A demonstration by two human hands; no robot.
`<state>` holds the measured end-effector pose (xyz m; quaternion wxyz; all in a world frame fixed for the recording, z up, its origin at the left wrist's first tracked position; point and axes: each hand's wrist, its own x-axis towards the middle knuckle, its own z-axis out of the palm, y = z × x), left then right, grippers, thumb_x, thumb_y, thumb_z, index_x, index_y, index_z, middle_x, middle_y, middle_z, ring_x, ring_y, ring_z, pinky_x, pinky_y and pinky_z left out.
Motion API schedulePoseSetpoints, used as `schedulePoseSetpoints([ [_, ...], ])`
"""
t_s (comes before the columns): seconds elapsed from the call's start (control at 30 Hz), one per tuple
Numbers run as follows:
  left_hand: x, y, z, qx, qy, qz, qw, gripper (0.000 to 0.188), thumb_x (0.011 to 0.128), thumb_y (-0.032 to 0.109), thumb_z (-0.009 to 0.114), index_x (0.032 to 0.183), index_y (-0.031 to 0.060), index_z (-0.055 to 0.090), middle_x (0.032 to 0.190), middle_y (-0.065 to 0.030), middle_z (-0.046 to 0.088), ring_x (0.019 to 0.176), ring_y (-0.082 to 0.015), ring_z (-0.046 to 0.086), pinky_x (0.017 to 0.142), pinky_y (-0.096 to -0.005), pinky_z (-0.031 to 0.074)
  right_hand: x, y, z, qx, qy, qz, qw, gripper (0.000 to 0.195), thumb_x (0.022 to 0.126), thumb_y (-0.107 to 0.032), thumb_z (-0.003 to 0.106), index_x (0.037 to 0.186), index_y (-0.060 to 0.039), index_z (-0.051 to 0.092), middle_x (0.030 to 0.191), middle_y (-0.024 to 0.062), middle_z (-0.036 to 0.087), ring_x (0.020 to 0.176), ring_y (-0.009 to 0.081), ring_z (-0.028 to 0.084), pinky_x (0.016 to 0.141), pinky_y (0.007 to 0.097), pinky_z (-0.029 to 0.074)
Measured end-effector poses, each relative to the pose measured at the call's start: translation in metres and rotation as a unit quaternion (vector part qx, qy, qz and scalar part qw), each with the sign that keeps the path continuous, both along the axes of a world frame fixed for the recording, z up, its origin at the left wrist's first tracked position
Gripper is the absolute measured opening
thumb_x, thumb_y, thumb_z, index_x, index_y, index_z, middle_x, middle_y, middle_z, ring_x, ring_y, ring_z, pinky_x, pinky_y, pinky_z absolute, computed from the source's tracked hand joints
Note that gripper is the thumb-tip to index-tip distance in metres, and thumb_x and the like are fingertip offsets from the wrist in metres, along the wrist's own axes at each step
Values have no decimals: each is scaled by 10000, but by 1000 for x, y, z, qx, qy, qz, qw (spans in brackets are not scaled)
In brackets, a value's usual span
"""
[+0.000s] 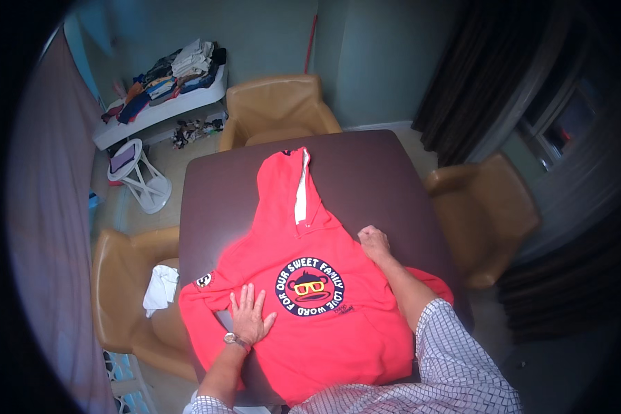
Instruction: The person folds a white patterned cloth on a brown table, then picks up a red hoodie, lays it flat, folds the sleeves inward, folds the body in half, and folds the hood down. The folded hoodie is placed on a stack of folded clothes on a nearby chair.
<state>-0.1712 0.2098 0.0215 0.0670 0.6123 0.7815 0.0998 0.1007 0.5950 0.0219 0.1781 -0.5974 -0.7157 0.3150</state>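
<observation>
A red hooded sweatshirt (269, 341) lies spread front up before me, its hood (279, 191) pointing to the far side of the table. A round dark patch with a cartoon monkey face (309, 287) and lettering sits on its chest. My left hand (251, 315), with a watch (231, 338) at the wrist, rests flat on the garment, fingers spread, beside the sleeve on the left. At the shoulder edge on the right, my right hand (374, 242) has its fingers curled in; no cloth shows between them. My right forearm crosses the other sleeve (429, 282) and partly hides it.
The sweatshirt is on a dark brown table (222, 186). Tan armchairs stand at the far side (274, 103), right (489, 217) and left (119, 290), the left one bearing a white cloth (161, 290). Folded clothes (160, 83) cover a white bench (160, 111) near a white stool (147, 186).
</observation>
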Motion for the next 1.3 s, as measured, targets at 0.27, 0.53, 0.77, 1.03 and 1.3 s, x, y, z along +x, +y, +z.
schedulePoseSetpoints([
  [0.27, 0, -1, -1, -6, 2, -10, 1000, 849, 962, 587, 712, 1608, 70, 522, 1744, -273, 334, 1655, -425, 247, 1317, -702, 91, -65, 20, -19, -288, 98, 110, 946, 318, 1019, -399, 787, 1056, -84, 785, 1073, 95, 803, 1030, 195, 708, 909, 374, 560],
  [0.53, -5, 2, -1, 7, -37, -26, 999, 879, 943, 618, 726, 1594, 63, 524, 1738, -269, 348, 1647, -436, 267, 1310, -708, 110, -63, 31, 2, 46, 250, 48, 966, 134, 1040, -200, 723, 1019, -83, 661, 831, -19, 718, 748, 153, 660, 662, 355, 527],
  [0.77, -17, 34, 23, 32, -127, -24, 991, 745, 964, 539, 742, 1517, 60, 604, 1561, -242, 583, 1490, -402, 512, 1262, -666, 276, -51, 49, -24, -60, 242, -133, 959, 219, 1096, -217, 651, 1004, -18, 657, 948, 100, 762, 905, 227, 745, 772, 418, 587],
  [1.03, -78, 124, 16, 116, -113, 119, 980, 661, 981, 209, 759, 1552, 27, 480, 1453, -281, 597, 1196, -497, 676, 958, -547, 598, -58, 28, 9, -312, 48, 115, 942, 472, 943, -304, 885, 1283, 1, 764, 1214, 125, 790, 1137, 226, 721, 981, 394, 585],
  [1.3, -113, 170, 3, 80, -98, 129, 984, 202, 946, 167, 765, 1041, 22, 661, 1133, -251, 718, 1024, -475, 691, 862, -564, 583, -61, 32, 26, -83, 65, 8, 994, 452, 859, -174, 905, 1211, 35, 714, 1052, 137, 775, 960, 256, 723, 887, 400, 583],
])
